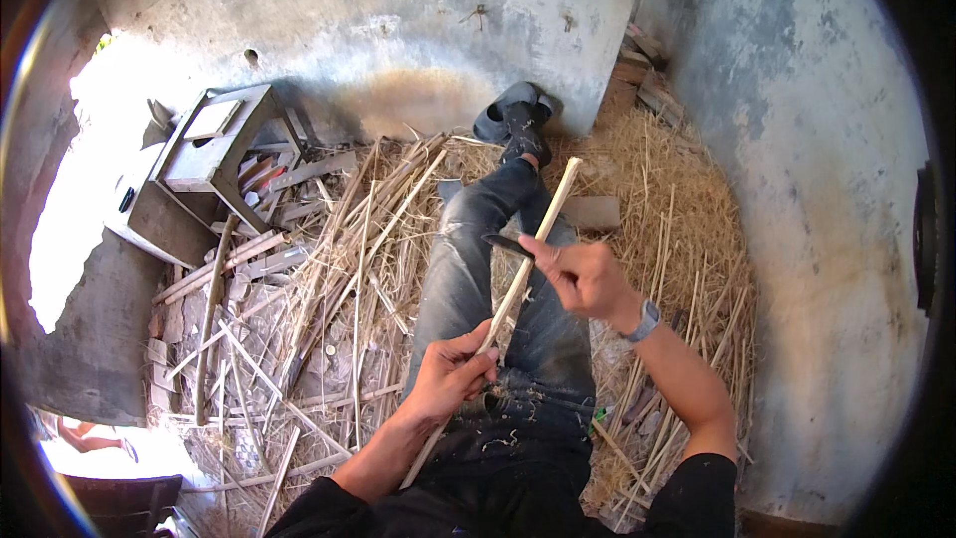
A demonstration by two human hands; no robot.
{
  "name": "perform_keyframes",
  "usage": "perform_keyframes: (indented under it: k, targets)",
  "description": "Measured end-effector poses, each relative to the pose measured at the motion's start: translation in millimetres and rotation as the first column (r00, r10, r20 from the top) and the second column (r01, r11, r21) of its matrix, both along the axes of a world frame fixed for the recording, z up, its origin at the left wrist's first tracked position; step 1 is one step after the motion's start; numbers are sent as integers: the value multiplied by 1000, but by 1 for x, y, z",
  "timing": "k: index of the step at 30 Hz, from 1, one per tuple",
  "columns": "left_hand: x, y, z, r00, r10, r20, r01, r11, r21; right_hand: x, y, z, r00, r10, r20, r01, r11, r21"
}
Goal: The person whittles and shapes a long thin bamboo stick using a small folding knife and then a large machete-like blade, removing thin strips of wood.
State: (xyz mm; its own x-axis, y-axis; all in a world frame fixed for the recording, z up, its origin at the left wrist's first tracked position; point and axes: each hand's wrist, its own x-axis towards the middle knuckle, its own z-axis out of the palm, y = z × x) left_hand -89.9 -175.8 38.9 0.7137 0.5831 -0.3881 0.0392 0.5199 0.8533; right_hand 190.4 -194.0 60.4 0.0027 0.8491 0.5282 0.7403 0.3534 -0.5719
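Observation:
A long, pale strip of split wood or bamboo (523,272) slants across my lap, its far end near my feet and its near end by my left forearm. My left hand (453,371) is closed round its lower part. Farther up, my right hand (581,277) grips a knife, whose dark blade (506,244) lies across the strip and points left. The knife's handle is mostly hidden in my fingers. Pale shavings cling to my dark trousers (460,249).
Long strips and sticks (354,229) lie heaped on the left. Thin shavings (687,209) cover the floor to the right. A small wooden stool (224,144) stands at the far left. Grey slippers (518,105) and a brick-like block (591,212) are near my feet. A weathered wall (398,30) closes the far side.

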Motion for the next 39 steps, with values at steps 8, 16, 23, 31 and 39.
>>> perform_keyframes:
  k: [8, 16, 23, 31, 39]
  targets:
    - [9, 12, 6, 998, 8, 56, -5, 999, -50, -35, -11, -26, 989, 145, 7, -146, 988, 47]
    - [17, 21, -14, 999, -5, 45, 4, 1000, 15, -37, -5, -47, 979, 142, -146, -140, 990, 22]
    - [-56, 52, -60, 936, 330, -122, -321, 943, 84, 15, 53, -143, 678, -543, -495, 464, 839, -285]
    - [-89, 63, -58, 867, 496, -56, -489, 867, 97, -46, 106, -212, 973, -89, 213, 214, 696, -685]
    - [-80, 59, -61, 890, 453, -52, -449, 891, 75, -6, 109, -152, 953, 5, 302, 228, 646, -729]
